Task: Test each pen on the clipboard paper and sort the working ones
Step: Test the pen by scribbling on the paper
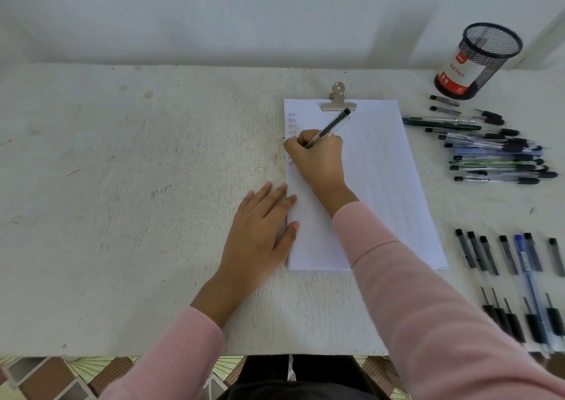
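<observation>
From the head camera, the tip of the clear-barrelled black pen (331,126) is hidden behind the right hand (318,158). The few small written marks at the top left of the white paper sheet (382,185) are too small to read. The board under the paper is covered, so only its silver metal clip (338,101) shows at the far edge. A row of dark pens (507,256) at the near right is blurred and partly cut off.

The right hand is curled round the pen in a writing grip, over the paper's far-left part. The left hand (260,231) lies flat with its fingers straight, fingertips on the paper's left edge, palm on the white table (122,185). A loose pile of mixed pens (495,155) lies right of the paper, near a black mesh cup (480,60) at the far right.
</observation>
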